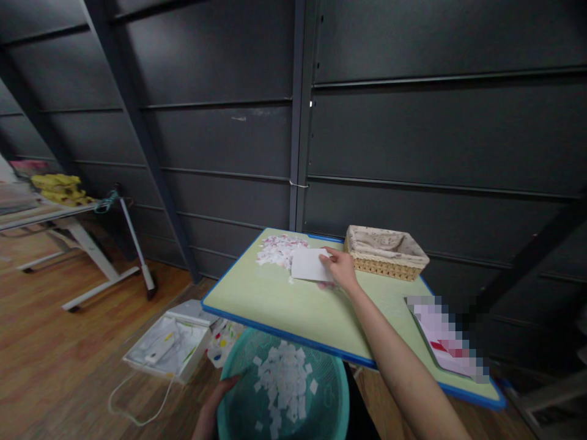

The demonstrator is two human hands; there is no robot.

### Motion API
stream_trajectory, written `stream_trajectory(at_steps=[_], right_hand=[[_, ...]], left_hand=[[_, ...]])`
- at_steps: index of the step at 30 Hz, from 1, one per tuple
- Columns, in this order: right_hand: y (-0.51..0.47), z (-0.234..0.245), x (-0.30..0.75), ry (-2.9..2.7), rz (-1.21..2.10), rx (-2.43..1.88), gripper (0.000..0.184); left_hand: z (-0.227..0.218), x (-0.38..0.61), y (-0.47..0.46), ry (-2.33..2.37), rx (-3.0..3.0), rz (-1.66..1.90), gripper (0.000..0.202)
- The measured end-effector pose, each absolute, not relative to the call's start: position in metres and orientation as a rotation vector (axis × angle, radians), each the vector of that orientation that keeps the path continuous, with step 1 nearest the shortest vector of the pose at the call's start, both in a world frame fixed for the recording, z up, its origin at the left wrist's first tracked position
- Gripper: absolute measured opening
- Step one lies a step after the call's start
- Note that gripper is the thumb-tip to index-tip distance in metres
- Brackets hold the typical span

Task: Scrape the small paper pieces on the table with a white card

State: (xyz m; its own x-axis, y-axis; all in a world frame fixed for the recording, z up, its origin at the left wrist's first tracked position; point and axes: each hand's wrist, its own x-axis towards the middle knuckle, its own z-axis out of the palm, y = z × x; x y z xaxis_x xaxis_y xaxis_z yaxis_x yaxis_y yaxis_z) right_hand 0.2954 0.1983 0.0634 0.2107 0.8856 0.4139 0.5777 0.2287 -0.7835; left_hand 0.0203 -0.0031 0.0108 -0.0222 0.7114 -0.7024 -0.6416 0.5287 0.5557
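My right hand reaches across the green table and pinches a white card by its right edge. The card lies against a heap of small white and pink paper scraps at the table's far left. My left hand grips the rim of a teal plastic basin held below the table's near edge. Several white paper scraps lie inside the basin.
A woven basket with cloth lining stands at the table's far right. Papers lie at the near right. On the wooden floor sit a white box with a cord. A white folding table stands at left. Dark wall panels behind.
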Motion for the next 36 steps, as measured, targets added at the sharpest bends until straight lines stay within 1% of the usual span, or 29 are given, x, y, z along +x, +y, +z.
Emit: stream_trajectory(at_steps=[6, 11, 13, 19, 22, 24, 28, 36], right_hand=[[0.198, 0.064, 0.298, -1.452, 0.522, -1.421, 0.043], [0.199, 0.064, 0.298, -1.445, 0.416, -1.419, 0.045], [0.2, 0.064, 0.298, -1.462, 0.424, -1.452, 0.045], [0.199, 0.065, 0.3, -1.539, 0.567, -1.387, 0.034], [0.198, 0.067, 0.3, -1.449, 0.63, -1.386, 0.04], [0.198, 0.068, 0.3, -1.376, 0.644, -1.402, 0.044], [0.197, 0.069, 0.3, -1.364, 0.598, -1.442, 0.046], [0.199, 0.065, 0.299, -1.492, 0.408, -1.48, 0.04]], left_hand=[[0.006, 0.017, -0.002, 1.197, 0.1, 1.066, 0.053], [-0.005, 0.013, -0.001, 1.173, 0.118, 1.063, 0.049], [-0.008, 0.013, 0.0, 1.171, 0.106, 1.047, 0.05], [-0.005, 0.016, -0.002, 1.143, 0.077, 1.047, 0.055], [-0.005, 0.015, -0.002, 1.146, 0.091, 1.045, 0.058], [-0.006, 0.014, -0.001, 1.18, 0.141, 1.068, 0.054], [-0.003, 0.015, -0.001, 1.205, 0.16, 1.061, 0.047], [-0.001, 0.016, -0.002, 1.207, 0.14, 1.043, 0.051]])
